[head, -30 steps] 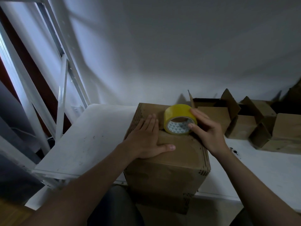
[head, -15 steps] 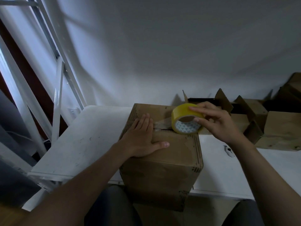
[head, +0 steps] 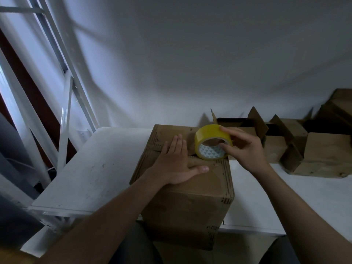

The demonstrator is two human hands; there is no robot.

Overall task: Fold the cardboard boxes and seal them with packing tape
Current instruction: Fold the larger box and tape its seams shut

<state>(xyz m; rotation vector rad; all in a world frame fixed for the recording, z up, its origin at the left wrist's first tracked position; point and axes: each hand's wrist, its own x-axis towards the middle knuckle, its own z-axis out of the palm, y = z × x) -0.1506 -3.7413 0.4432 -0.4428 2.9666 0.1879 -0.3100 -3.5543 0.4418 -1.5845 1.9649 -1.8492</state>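
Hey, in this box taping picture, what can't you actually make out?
All in the head view:
- Seam of the box: the left hand lies flat over it, so any tape stuck there is hidden.
- Loose end of the tape roll: behind the roll and the right hand.
- The far boxes: dim, cut by the right edge.

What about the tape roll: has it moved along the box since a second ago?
Yes. The tape roll has slid right, from the middle of the box top to its right edge.
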